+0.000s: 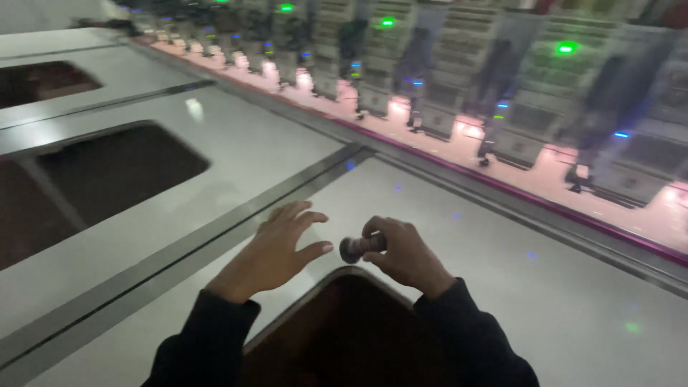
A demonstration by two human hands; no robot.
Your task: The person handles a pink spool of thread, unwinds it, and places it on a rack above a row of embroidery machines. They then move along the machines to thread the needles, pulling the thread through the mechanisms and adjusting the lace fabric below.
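Pinching a small dark spool (352, 248) at lower centre, the right hand (403, 255) closes its grip around it above the counter (502, 287), while the left hand (276, 251) spreads open beside it, empty, near the dark cutout (344, 322).

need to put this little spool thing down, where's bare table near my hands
Bare white tabletop lies right of the right hand, up to the metal rail. Another patch sits beyond the left hand. The dark cutout below both hands is open.
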